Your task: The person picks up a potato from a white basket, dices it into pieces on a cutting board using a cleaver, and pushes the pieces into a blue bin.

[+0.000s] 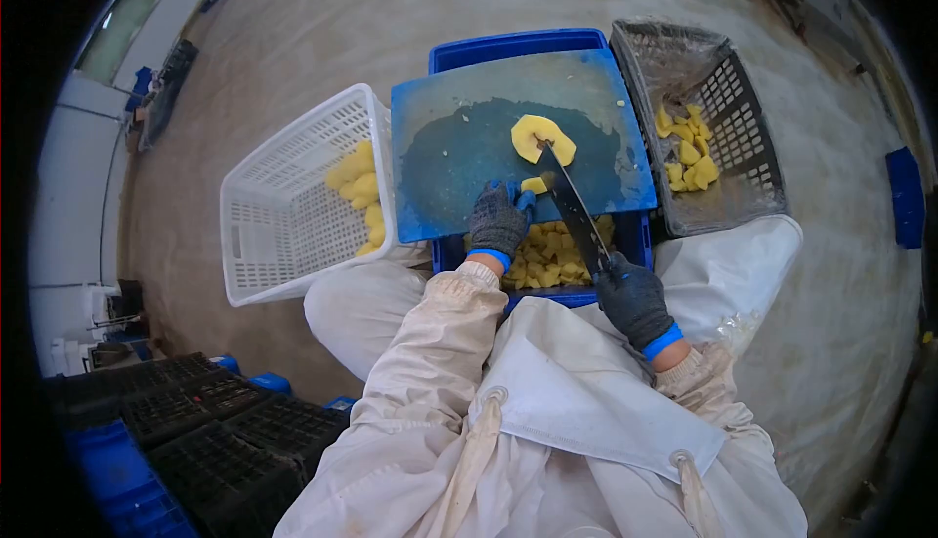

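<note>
My right hand (633,301), in a dark glove, is wrapped round the handle of a knife (576,214). Its dark blade points up and left over the cutting board (440,113), and the tip overlaps a thick yellow potato slice (533,135) with a brown spot at its edge. On the board's near edge rests my left hand (499,217), gloved too, its fingers bent and closed at a small potato piece (533,185) left of the blade. Below the board, cut potato chunks (549,257) fill the part of the blue crate (640,235) that shows.
To the left stands a white basket (278,211) with peeled potatoes (360,184). A dark, plastic-lined crate (738,128) on the right holds yellow pieces (692,152). Black crates (225,440) are grouped at the lower left. My white-clad knees flank the blue crate.
</note>
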